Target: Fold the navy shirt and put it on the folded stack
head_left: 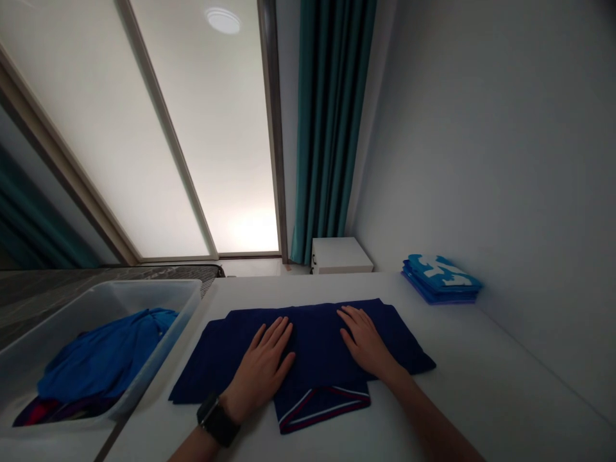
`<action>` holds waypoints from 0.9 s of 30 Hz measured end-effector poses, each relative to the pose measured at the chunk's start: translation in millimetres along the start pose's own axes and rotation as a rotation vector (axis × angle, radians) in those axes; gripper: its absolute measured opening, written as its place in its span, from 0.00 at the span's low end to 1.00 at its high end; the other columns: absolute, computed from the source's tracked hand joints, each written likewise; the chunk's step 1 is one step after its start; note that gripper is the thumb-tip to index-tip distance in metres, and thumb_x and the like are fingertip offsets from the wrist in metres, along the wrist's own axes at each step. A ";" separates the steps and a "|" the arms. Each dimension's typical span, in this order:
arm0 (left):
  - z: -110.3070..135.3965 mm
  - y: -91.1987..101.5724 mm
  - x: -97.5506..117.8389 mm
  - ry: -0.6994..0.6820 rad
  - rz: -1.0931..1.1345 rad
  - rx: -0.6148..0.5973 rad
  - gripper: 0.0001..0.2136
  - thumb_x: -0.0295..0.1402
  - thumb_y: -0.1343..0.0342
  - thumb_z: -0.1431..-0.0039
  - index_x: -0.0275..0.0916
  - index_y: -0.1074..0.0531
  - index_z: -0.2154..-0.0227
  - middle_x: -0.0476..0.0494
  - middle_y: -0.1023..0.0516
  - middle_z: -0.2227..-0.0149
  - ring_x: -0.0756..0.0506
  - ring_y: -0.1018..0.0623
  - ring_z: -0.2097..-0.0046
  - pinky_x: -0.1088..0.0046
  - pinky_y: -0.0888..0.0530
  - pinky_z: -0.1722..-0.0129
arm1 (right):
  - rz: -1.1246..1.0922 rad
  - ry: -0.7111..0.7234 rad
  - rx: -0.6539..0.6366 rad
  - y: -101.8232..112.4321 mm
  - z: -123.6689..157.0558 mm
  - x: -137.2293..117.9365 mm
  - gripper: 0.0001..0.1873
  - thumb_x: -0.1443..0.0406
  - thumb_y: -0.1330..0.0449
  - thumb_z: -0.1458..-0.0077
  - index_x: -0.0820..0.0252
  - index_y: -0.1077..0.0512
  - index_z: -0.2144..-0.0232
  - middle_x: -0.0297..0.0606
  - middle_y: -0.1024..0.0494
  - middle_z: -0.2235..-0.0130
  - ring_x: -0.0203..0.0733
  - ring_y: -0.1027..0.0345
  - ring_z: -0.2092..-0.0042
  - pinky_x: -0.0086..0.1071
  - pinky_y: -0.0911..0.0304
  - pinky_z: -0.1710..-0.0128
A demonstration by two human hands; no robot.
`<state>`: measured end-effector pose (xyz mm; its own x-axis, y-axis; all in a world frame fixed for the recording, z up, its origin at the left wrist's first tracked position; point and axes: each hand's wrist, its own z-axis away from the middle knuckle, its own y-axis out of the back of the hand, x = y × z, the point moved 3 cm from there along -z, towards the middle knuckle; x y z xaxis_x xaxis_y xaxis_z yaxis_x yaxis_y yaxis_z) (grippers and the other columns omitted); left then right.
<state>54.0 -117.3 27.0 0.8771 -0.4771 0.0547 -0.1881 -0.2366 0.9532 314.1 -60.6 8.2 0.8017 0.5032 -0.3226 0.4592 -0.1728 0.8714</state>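
Note:
A dark navy shirt point(315, 346) lies spread and partly folded on the white table point(481, 398). Its collar point(327, 405), edged with white and red stripes, points toward me. My left hand point(262, 359) rests flat on the left part of the cloth, fingers stretched out and thumb apart. On the right part lies my right hand point(364, 340), also flat with its fingers extended. Neither hand grips the fabric. A black watch point(218, 420) is on my left wrist.
At the left stands a translucent plastic bin point(190, 301) with blue clothing point(108, 356) and darker pieces inside. A stack of folded blue clothes point(440, 280) sits by the wall at the right. Beyond the table are a white cabinet point(341, 255) and a teal curtain point(332, 128).

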 end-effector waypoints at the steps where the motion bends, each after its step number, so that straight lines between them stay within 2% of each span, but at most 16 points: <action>1: -8.3 0.9 9.7 -0.030 0.023 -0.009 0.25 0.41 0.59 0.31 0.44 0.50 0.34 0.45 0.42 0.34 0.43 0.42 0.34 0.57 0.43 0.35 | -0.006 -0.011 0.023 4.1 -0.3 6.1 0.23 0.65 0.54 0.37 0.55 0.35 0.41 0.43 0.31 0.42 0.48 0.41 0.40 0.49 0.50 0.38; 6: -49.0 2.1 54.4 -0.136 0.117 -0.073 0.25 0.40 0.57 0.33 0.43 0.46 0.35 0.44 0.41 0.34 0.43 0.42 0.34 0.56 0.44 0.35 | -0.006 -0.127 0.106 30.9 -4.1 56.3 0.20 0.67 0.55 0.38 0.55 0.29 0.49 0.43 0.25 0.51 0.47 0.35 0.49 0.43 0.41 0.48; 10: -79.5 -2.6 89.4 -0.207 0.183 -0.108 0.24 0.38 0.56 0.34 0.42 0.45 0.36 0.44 0.40 0.35 0.43 0.41 0.34 0.56 0.44 0.35 | 0.052 -0.243 0.149 49.9 -7.3 107.6 0.18 0.67 0.55 0.38 0.57 0.27 0.55 0.42 0.24 0.56 0.46 0.33 0.54 0.40 0.41 0.52; 14: -106.9 -14.2 121.3 -0.258 0.229 -0.136 0.25 0.41 0.57 0.34 0.41 0.44 0.36 0.43 0.41 0.34 0.43 0.41 0.34 0.58 0.44 0.35 | 0.131 -0.356 0.116 50.7 -6.0 141.1 0.18 0.67 0.55 0.38 0.58 0.26 0.57 0.42 0.24 0.56 0.45 0.34 0.53 0.38 0.44 0.51; 20: -129.1 -43.9 148.2 -0.264 0.229 -0.179 0.26 0.43 0.57 0.34 0.39 0.44 0.36 0.39 0.43 0.33 0.41 0.42 0.34 0.56 0.44 0.36 | 0.205 -0.406 0.038 35.7 1.3 145.2 0.14 0.63 0.51 0.38 0.56 0.27 0.58 0.43 0.27 0.56 0.49 0.37 0.51 0.40 0.45 0.52; 24: -127.7 -57.4 151.2 -0.260 0.229 -0.158 0.25 0.44 0.59 0.33 0.41 0.44 0.36 0.40 0.43 0.33 0.41 0.44 0.33 0.56 0.47 0.34 | 0.212 -0.413 0.017 34.5 -0.3 142.0 0.09 0.63 0.49 0.40 0.57 0.28 0.63 0.43 0.28 0.58 0.49 0.38 0.52 0.40 0.46 0.54; 27: -124.7 -60.1 150.5 -0.259 0.234 -0.137 0.25 0.44 0.59 0.33 0.41 0.45 0.36 0.41 0.44 0.33 0.42 0.46 0.32 0.57 0.48 0.34 | 0.103 -0.414 0.024 35.2 -3.7 141.4 0.07 0.65 0.49 0.40 0.57 0.31 0.66 0.42 0.26 0.59 0.48 0.37 0.53 0.40 0.45 0.54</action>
<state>252.4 -69.3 15.0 0.6733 -0.7071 0.2160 -0.2942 0.0118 0.9557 442.3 7.6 -5.4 0.9278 0.1003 -0.3595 0.3731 -0.2263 0.8998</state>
